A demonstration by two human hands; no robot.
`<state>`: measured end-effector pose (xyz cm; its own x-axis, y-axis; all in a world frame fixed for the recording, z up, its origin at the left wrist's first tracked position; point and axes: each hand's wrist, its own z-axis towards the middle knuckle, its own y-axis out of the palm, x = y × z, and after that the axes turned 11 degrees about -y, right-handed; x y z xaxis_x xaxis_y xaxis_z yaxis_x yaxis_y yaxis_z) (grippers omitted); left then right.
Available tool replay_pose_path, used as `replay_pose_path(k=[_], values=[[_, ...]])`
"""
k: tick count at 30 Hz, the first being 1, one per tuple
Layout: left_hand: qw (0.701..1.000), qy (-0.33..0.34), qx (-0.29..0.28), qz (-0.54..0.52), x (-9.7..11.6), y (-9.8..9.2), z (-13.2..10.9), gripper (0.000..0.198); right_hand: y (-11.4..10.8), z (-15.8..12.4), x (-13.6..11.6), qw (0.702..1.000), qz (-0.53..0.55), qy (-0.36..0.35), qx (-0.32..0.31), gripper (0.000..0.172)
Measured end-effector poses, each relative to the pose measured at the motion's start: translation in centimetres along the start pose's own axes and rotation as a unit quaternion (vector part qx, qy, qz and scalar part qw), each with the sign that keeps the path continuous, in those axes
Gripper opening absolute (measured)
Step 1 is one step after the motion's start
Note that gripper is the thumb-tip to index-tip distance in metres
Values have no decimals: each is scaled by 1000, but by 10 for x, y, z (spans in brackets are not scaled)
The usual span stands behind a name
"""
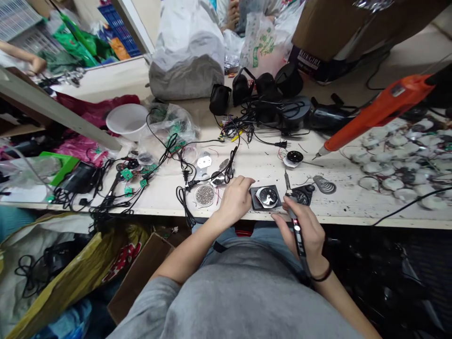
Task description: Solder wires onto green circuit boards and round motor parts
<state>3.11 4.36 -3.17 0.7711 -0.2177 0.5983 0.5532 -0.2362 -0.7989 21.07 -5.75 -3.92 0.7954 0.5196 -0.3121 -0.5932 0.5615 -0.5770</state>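
Observation:
My right hand (307, 230) is wrapped round a black pen-style soldering iron (297, 230) with a small lit display. The iron's metal tip points up and away over the bench. Just left of it, a round shiny metal part (267, 197) sits on a dark square block (256, 201). My left hand (236, 198) is at the block's left side, fingers bent together; what they pinch, if anything, is hidden. Behind the iron lies a black holder (302, 194) beside a coiled wire spring (324, 184). A round dish of small metal pieces (204, 195) rests left of my left hand.
An orange electric screwdriver (377, 113) hangs at the right, above many white round parts (399, 160). Black cables and housings (264, 103) crowd the back. Green circuit boards (127, 174) and a white bowl (127, 120) are at left. Another person's arm (24, 59) shows far left.

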Motion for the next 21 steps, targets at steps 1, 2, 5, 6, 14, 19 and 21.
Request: replay_pose_path(k=[1, 2, 5, 6, 14, 19, 21], values=[[999, 23, 12, -35, -1, 1, -6, 40, -2, 2, -1, 1000, 10, -1, 6, 39], [997, 43, 19, -69, -2, 3, -13, 39, -5, 4, -3, 1000, 24, 0, 16, 39], [987, 60, 29, -143, -4, 12, -27, 30, -19, 7, -9, 998, 54, 3, 40, 42], [986, 51, 33, -157, -4, 16, -30, 27, -22, 6, -9, 998, 54, 3, 41, 44], [984, 5, 27, -174, -6, 28, -29, 19, 13, -12, 9, 999, -1, 23, -24, 62], [983, 37, 41, -175, -8, 31, -28, 15, 28, -8, 20, 998, 37, 35, -41, 64], [983, 35, 42, -177, -8, 32, -28, 14, 28, -6, 22, 998, 36, 30, -48, 63]])
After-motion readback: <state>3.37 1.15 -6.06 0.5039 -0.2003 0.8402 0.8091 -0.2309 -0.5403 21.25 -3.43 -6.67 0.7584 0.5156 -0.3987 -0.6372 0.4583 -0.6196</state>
